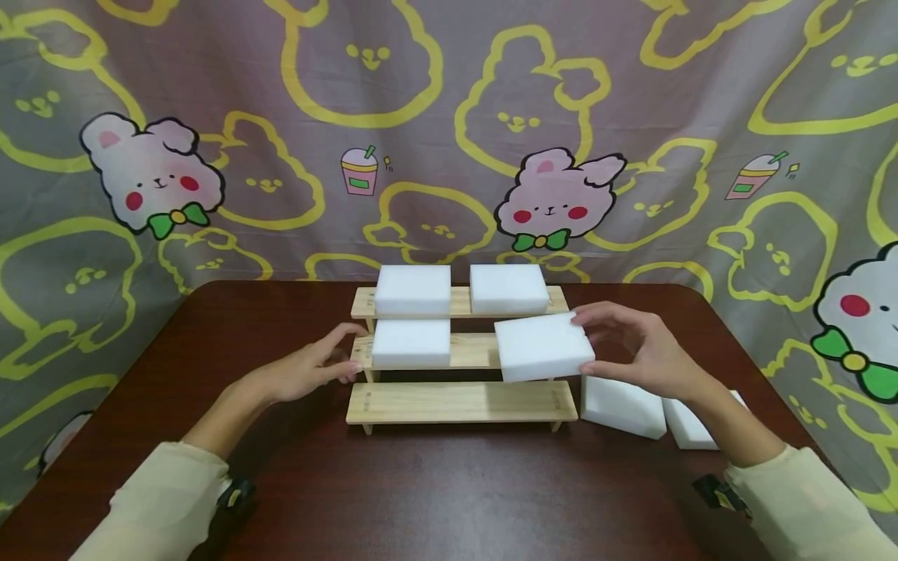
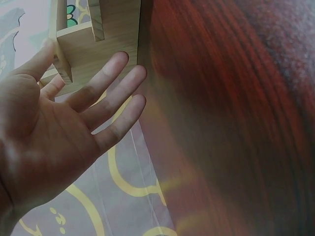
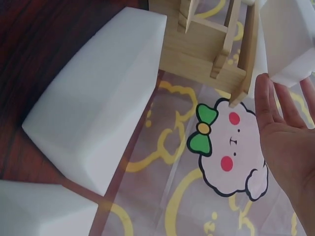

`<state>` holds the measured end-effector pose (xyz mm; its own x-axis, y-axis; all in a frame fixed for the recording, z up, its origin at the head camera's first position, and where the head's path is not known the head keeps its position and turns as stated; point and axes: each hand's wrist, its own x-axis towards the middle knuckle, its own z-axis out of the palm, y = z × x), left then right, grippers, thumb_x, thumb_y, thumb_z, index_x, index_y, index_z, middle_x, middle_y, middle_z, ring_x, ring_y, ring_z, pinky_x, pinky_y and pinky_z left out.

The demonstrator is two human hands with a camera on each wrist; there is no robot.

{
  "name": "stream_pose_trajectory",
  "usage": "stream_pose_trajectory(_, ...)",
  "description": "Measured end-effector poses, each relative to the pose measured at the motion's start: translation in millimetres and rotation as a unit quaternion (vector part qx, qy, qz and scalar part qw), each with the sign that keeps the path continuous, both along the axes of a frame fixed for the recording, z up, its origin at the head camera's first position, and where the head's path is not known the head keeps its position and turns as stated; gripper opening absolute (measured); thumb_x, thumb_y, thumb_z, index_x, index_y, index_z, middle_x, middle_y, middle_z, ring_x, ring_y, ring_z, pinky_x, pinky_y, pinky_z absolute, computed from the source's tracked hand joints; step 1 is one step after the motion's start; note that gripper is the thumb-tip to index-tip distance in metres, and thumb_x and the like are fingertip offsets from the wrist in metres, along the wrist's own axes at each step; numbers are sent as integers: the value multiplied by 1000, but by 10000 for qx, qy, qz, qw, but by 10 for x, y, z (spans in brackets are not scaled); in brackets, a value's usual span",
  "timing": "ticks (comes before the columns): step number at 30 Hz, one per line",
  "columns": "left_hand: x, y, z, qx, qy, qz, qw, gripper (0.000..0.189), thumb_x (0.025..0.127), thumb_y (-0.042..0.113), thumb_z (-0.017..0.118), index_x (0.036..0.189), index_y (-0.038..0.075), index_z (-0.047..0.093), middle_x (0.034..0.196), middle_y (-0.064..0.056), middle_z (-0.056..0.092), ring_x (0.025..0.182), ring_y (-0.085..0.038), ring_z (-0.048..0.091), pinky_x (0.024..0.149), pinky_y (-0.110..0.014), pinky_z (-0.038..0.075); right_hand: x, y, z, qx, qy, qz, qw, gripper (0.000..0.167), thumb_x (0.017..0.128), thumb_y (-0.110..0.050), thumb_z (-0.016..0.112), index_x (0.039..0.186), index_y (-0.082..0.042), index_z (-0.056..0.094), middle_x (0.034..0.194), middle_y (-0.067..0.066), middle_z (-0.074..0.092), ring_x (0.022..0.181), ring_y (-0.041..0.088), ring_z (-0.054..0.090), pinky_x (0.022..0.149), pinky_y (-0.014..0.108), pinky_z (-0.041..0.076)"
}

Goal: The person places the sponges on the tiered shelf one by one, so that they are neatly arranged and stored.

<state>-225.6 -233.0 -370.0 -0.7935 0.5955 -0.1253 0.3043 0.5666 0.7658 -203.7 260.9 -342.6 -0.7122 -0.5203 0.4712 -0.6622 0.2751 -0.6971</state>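
Note:
A three-tier wooden stand (image 1: 463,402) is on the table. At the left end of its middle tier is my left hand (image 1: 309,368), thumb and index finger spanning the tier's end. The left wrist view shows that hand's (image 2: 54,132) other fingers extended below the wooden tier. My right hand (image 1: 641,347) pinches a white foam block (image 1: 543,347) by its right side, thumb near the front corner and fingers behind. That block is tilted over the right part of the middle tier. Another foam block (image 1: 411,343) lies on the middle tier's left part.
Two more foam blocks, a left one (image 1: 414,289) and a right one (image 1: 508,288), sit on the top tier. Right of the stand, a foam block (image 1: 623,407) and another (image 1: 691,425) lie on the dark table (image 1: 449,491). A patterned curtain (image 1: 421,156) hangs behind.

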Motion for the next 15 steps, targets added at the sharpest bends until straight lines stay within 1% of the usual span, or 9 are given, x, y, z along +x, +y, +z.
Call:
stream_pose_trajectory(3, 0, -2, 1, -2, 0, -7, 10000, 52, 110, 24, 56, 150, 9, 27, 103, -15, 68, 98, -32, 66, 88, -51, 51, -4, -40, -23, -29, 76, 48, 10000, 61, 71, 17, 86, 125, 3, 64, 128, 7, 65, 106, 10, 65, 87, 24, 56)
stream_pose_trajectory(8, 2, -1, 5, -12, -14, -13, 10000, 52, 110, 25, 55, 150, 10, 27, 103, -14, 68, 99, -31, 66, 88, -51, 51, -6, -83, -55, 37, -4, 59, 10000, 60, 72, 14, 88, 126, 3, 64, 127, 5, 65, 105, 11, 65, 87, 25, 56)
stream_pose_trajectory(12, 4, -2, 5, -9, -14, -14, 10000, 52, 110, 25, 55, 151, 10, 27, 102, -15, 68, 98, -31, 66, 88, -51, 51, -11, -105, -83, 95, -90, -59, 9999, 59, 73, 12, 88, 127, 0, 65, 125, 8, 65, 104, 11, 66, 86, 25, 57)
stream_pose_trajectory(15, 6, -3, 6, 0, -10, -22, 10000, 52, 110, 24, 55, 151, 9, 27, 102, -15, 68, 98, -31, 66, 88, -52, 51, -12, -129, -104, 112, -76, -138, 9998, 60, 74, 11, 88, 127, -2, 65, 124, 10, 65, 103, 11, 66, 86, 25, 57)
